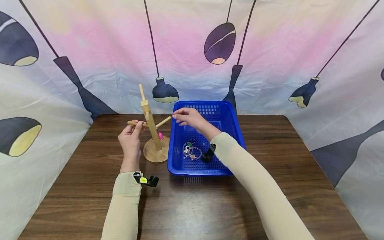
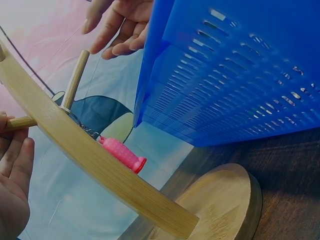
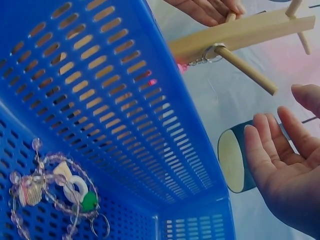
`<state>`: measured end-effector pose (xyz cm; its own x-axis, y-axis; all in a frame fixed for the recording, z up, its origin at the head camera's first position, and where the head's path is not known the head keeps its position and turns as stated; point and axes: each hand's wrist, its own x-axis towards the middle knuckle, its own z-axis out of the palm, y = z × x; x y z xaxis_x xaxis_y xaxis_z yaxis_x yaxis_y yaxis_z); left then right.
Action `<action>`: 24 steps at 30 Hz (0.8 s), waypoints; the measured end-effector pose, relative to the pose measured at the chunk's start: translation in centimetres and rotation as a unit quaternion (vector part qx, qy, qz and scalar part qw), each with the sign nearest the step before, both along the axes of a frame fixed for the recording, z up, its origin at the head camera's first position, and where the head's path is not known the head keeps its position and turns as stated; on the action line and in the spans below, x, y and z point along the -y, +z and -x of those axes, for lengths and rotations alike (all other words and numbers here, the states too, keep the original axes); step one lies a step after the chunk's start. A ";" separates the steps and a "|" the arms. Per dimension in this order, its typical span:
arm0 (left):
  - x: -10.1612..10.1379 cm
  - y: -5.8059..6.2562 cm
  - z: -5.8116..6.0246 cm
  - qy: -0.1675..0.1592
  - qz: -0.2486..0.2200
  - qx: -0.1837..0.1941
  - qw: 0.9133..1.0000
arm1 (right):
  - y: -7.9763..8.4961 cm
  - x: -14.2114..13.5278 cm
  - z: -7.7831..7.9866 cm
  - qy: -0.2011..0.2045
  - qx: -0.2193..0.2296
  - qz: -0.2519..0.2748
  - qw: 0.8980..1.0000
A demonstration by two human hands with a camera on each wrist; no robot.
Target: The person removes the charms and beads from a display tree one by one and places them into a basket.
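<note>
Your left hand [image 1: 129, 137] pinches the wooden stand's [image 1: 154, 134] left peg [image 1: 131, 123]; pink keychain [image 1: 160, 136], hung on right peg [image 1: 164, 122], hanging step seemingly done; right hand [image 1: 192, 119], empty, fingers loose, near that peg's tip; next move likely calls for trinkets [image 1: 188, 149] in the blue basket [image 1: 198, 173].

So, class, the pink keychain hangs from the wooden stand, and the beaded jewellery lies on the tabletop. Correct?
One place is wrong: the beaded jewellery lies inside the blue basket, as the right wrist view shows. The pink keychain does hang from the wooden stand.
</note>
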<state>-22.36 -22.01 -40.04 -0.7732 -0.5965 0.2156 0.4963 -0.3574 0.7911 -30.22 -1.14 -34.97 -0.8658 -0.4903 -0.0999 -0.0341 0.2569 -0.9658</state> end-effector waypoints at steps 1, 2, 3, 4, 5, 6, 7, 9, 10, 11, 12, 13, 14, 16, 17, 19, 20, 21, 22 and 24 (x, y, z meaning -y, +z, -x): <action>0.0 0.0 0.0 -0.001 0.000 0.001 1.000 | 0.0 0.1 0.0 0.000 0.000 0.002 1.000; 0.0 0.0 0.0 -0.001 0.000 0.002 1.000 | -0.1 0.3 -0.1 0.000 -0.002 0.003 1.000; 0.0 0.0 0.0 -0.002 0.000 0.002 1.000 | -0.1 0.4 -0.1 0.000 -0.003 0.003 1.000; 0.0 0.1 0.0 -0.002 0.001 0.003 1.000 | -0.1 0.5 -0.1 0.000 -0.004 0.004 1.000; -0.1 0.1 0.0 -0.002 0.002 0.004 1.000 | -0.2 0.6 -0.1 0.000 -0.005 0.004 1.000; -0.1 0.1 -0.1 -0.002 0.002 0.004 1.000 | -0.2 0.6 -0.1 0.000 -0.005 0.005 1.000; -0.1 0.1 -0.1 -0.001 0.003 0.005 1.000 | -0.3 0.7 -0.1 -0.001 -0.005 0.005 1.000; -0.1 0.1 -0.1 -0.001 0.006 0.006 1.000 | -0.3 0.9 -0.1 -0.002 -0.005 0.007 1.000; -0.1 0.1 -0.1 0.000 0.007 0.006 1.000 | -0.4 0.9 0.0 -0.003 -0.006 0.007 1.000; -0.1 0.1 -0.1 0.001 0.010 0.007 1.000 | -0.4 1.0 0.0 -0.003 -0.007 0.007 1.000; -0.1 0.1 -0.1 0.001 0.015 0.008 1.000 | -0.4 1.1 0.0 -0.004 -0.009 0.006 1.000; -0.1 0.1 -0.1 0.002 0.019 0.010 1.000 | -0.5 1.2 0.0 -0.004 -0.011 0.005 1.000; 0.0 0.1 -0.1 0.002 0.020 0.011 1.000 | -0.5 1.2 -0.1 -0.004 -0.013 0.006 1.000; 0.0 0.0 -0.1 0.004 0.024 0.015 1.000 | -0.5 1.4 -0.1 -0.006 -0.015 0.005 1.000; 0.1 0.0 -0.1 0.005 0.028 0.019 0.999 | -0.4 1.4 -0.2 -0.008 -0.015 0.007 1.000; 0.1 0.0 -0.1 0.005 0.026 0.022 0.999 | -0.4 1.5 -0.2 -0.012 -0.015 0.011 1.000; 0.1 0.0 -0.1 0.005 0.025 0.022 0.999 | -0.4 1.6 -0.2 -0.015 -0.015 0.013 1.000; 0.1 0.0 -0.1 0.006 0.029 0.024 0.999 | -0.4 1.6 -0.2 -0.017 -0.016 0.015 1.000; 0.1 0.0 -0.1 0.007 0.030 0.025 0.999 | -0.4 1.7 -0.2 -0.019 -0.016 0.019 1.000; 0.0 0.0 -0.1 0.004 0.025 0.021 0.999 | -0.4 1.8 -0.1 -0.021 -0.017 0.024 0.999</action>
<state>-22.24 -22.05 -40.05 -0.7779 -0.5915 0.2120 0.4642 -0.3135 0.8284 -30.08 -2.90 -35.40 -0.8879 -0.4575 -0.0478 -0.0567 0.2120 -0.9756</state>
